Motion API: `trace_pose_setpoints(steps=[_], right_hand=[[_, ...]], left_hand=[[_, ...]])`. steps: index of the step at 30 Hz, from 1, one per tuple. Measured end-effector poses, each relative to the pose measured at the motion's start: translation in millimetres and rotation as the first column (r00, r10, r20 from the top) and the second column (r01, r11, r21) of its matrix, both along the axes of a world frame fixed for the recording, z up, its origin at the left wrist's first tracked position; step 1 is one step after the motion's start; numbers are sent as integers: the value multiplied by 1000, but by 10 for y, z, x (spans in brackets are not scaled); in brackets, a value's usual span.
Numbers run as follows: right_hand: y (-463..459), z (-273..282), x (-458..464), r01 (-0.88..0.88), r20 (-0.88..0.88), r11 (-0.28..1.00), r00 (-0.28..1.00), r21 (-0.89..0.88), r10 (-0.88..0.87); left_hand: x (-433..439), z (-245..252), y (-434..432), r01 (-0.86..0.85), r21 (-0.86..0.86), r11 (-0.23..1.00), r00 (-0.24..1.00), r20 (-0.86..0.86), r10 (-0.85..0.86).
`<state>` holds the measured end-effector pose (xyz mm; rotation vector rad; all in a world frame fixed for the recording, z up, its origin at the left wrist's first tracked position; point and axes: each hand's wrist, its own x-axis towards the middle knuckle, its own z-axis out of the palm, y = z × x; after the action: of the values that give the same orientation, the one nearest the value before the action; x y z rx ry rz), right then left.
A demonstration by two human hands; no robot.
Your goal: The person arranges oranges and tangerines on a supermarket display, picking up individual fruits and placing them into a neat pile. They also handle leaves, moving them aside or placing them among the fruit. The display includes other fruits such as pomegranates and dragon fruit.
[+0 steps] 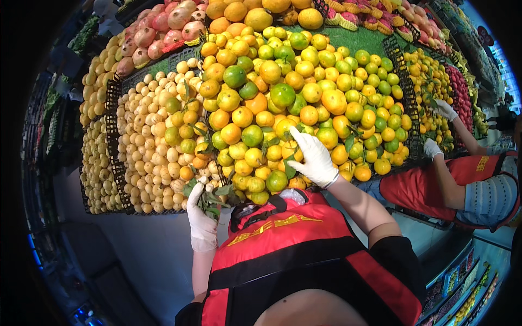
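My left hand (203, 228), in a white glove, is closed around a bunch of green leaves (212, 199) at the front edge of the fruit display. My right hand (315, 159), gloved likewise, lies over a large heap of green-to-orange mandarins (255, 157). Its index finger reaches a yellowish mandarin (284, 127), and thumb and finger are spread apart. Close to the thumb, a green leaf (290, 167) sticks up among the fruit. Several mandarins with leaves (179, 126) rest on the small pale striped melons (149, 142) to the left.
Black plastic crate dividers (115, 142) separate the heaps. Behind stand pomegranates (179, 18) and larger orange fruit (259, 19). At right, a co-worker in a red apron (424, 185) has gloved hands (446, 110) at small orange citrus (428, 77). Lower right is a shelf of produce (461, 293).
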<state>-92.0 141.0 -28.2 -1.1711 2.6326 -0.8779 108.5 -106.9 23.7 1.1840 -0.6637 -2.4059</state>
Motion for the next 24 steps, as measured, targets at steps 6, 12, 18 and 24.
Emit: trace_pose_setpoints(steps=[6,12,18,24], right_hand=[[53,19,-131,149,175,930,980,-336,-94],[-19,349,-259,96,523,947,849,-306,83],[-364,804,-756,314,629,757,761,-573,161],[-469,758,-412,3,-145,922,987,-387,-65]], left_hand=[[54,3,-63,9,3,1000,997,-79,-9],[166,-80,-69,-59,-28,998,997,-60,57],[180,-28,-65,0,-64,998,992,-123,-8],[242,-19,-78,-48,-42,998,995,-95,44]])
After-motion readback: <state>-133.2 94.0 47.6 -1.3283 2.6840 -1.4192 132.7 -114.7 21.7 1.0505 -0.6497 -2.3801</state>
